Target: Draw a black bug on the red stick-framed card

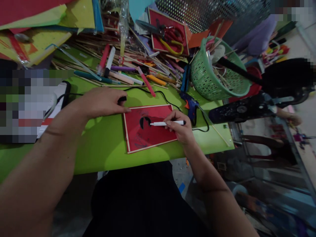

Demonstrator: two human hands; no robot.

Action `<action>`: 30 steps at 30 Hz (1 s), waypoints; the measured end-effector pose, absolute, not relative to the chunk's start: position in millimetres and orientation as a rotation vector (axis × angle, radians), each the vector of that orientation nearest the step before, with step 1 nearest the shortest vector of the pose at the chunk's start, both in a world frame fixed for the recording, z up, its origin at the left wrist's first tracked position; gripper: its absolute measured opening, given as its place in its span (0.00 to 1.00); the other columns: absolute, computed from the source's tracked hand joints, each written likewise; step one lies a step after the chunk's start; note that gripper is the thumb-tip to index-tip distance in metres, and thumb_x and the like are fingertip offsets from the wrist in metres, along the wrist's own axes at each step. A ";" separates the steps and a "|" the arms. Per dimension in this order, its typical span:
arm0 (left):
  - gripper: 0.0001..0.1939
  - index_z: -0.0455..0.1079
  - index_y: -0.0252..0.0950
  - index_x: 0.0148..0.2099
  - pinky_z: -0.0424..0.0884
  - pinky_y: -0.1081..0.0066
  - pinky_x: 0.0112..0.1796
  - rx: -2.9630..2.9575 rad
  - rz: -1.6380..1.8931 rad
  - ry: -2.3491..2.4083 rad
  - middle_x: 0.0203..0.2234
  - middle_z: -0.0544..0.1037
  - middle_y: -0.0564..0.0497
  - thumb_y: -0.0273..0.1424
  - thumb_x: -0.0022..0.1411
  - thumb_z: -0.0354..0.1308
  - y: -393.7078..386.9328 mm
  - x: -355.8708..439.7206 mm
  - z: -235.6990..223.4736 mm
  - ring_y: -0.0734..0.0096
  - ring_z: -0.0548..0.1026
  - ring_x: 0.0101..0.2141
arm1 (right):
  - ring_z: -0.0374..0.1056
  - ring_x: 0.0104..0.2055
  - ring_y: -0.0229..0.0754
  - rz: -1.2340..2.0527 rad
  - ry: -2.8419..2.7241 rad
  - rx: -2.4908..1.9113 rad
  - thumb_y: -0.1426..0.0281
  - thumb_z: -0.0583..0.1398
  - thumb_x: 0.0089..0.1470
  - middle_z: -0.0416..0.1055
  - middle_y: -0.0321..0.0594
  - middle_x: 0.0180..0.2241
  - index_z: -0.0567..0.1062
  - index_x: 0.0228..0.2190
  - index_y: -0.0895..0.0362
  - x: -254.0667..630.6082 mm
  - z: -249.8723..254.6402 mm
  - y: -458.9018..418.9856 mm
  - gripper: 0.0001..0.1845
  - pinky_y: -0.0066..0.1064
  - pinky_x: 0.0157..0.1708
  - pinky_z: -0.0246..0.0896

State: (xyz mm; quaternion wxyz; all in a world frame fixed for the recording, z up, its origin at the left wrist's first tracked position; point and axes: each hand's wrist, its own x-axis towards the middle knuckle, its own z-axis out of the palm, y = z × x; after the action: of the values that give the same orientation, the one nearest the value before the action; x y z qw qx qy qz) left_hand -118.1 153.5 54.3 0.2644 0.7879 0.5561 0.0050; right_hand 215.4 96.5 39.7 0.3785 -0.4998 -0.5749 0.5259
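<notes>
A red card [158,135] edged with thin pale wooden strips lies flat on the green table. Black marks [145,122] are drawn near its middle, with faint dark scribbles lower left. My right hand [181,126] grips a white marker [159,123], its tip at the black marks and its dark end pointing right. My left hand [105,102] rests at the card's upper left corner, thumb on the edge. Between its fingers sits a small black marker cap [122,98], partly hidden.
Behind the card lie loose markers [148,82] and thin wooden sticks. A blue glue gun [190,103] with a black cord is right of the card, near a green basket [219,79]. Scissors [170,34] lie at the back; a black stand [237,108] extends from the right.
</notes>
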 end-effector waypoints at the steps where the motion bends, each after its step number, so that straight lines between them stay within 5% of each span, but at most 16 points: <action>1: 0.19 0.72 0.44 0.34 0.58 0.60 0.31 2.128 0.022 1.502 0.23 0.77 0.51 0.54 0.62 0.64 153.3 -117.8 55.0 0.60 0.74 0.28 | 0.61 0.21 0.37 1.344 -1.472 -1.272 0.59 0.75 0.49 0.77 0.33 0.23 0.82 0.28 0.51 215.6 39.3 96.4 0.12 0.31 0.24 0.56; 30: 0.20 0.73 0.44 0.35 0.58 0.61 0.31 2.130 0.006 1.481 0.24 0.78 0.51 0.55 0.62 0.64 156.4 -121.3 49.1 0.59 0.74 0.29 | 0.63 0.21 0.36 1.387 -1.445 -1.229 0.61 0.75 0.48 0.77 0.33 0.21 0.83 0.27 0.52 219.2 37.8 96.3 0.09 0.30 0.23 0.55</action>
State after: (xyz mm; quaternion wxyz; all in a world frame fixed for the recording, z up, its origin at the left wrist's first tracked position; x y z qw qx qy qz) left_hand -121.3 156.4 49.1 0.2701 0.7906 0.5496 0.0023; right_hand 219.2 96.3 37.8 0.3856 -0.4825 -0.5674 0.5445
